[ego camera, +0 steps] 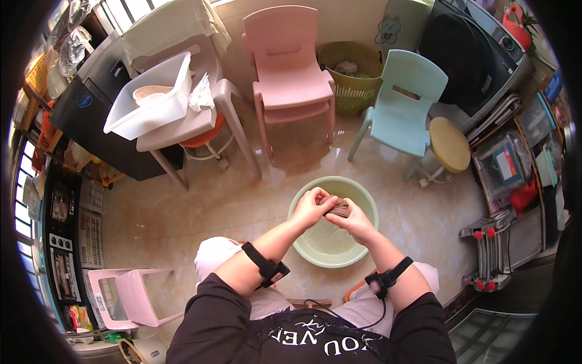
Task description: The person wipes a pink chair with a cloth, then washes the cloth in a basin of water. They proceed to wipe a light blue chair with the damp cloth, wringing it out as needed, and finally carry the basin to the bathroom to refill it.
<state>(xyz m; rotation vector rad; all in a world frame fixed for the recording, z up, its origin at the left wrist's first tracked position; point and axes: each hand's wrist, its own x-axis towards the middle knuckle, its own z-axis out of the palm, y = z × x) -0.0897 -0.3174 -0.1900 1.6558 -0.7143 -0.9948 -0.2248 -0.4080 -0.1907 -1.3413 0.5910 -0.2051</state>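
A pale green plastic basin (pixel 371 200) stands on the tiled floor in front of my knees, with cloudy water inside. Above its far half, my left hand (pixel 313 210) and my right hand (pixel 356 223) hold a brown, ridged, bunched-up thing (pixel 338 208) between them. It looks like wrung fabric, but its kind is unclear. The fingers of both hands close around it, and they hide part of it. My hands are above the water, near each other. Each forearm wears a black strap with a small device.
Beyond the basin stand stacked pink chairs (pixel 291 91), a light blue chair (pixel 407 123), a yellow-topped stool (pixel 449 144) and an olive laundry basket (pixel 352 93). A white plastic tub (pixel 159 116) rests on a chair at the left. A pink stool (pixel 136 298) lies lower left.
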